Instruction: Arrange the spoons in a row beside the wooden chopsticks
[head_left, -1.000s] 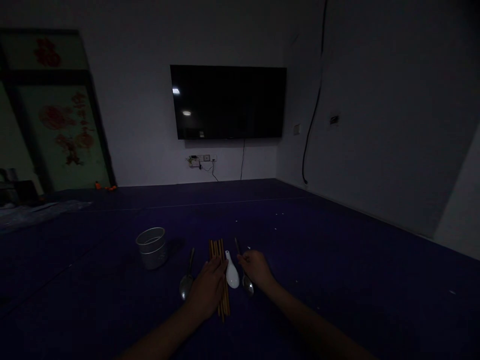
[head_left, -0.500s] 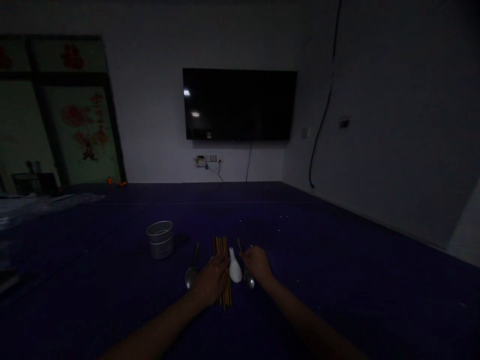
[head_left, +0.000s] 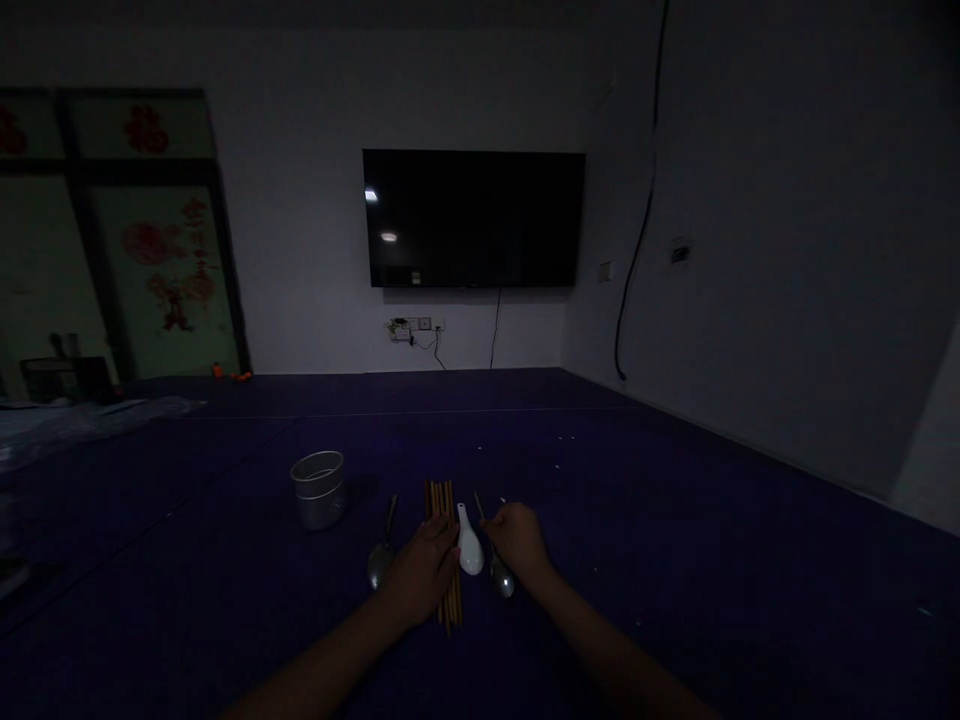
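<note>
Several wooden chopsticks [head_left: 452, 598] lie in a bundle on the dark blue surface. Across them rests my left hand [head_left: 426, 570], its fingers spread flat. Just right of the bundle is a white ceramic spoon [head_left: 470, 552]. My right hand [head_left: 517, 540] has its fingers closed on the handle of a metal spoon [head_left: 502, 578], whose bowl points toward me. Another metal spoon [head_left: 379, 565] with a dark handle lies left of my left hand. A silver perforated metal cup [head_left: 319, 492] stands upright farther left.
The blue surface [head_left: 675, 560] reaches back to the wall, where a black television [head_left: 475, 218] hangs. Crumpled clear plastic [head_left: 97, 418] lies at the far left. Small orange items [head_left: 241, 377] sit at the back left, and tiny white bits dot the surface.
The bowl of the metal spoon at my right hand has shifted slightly right and toward me. My left hand stays on the chopsticks. The whole view has tilted up a little.
</note>
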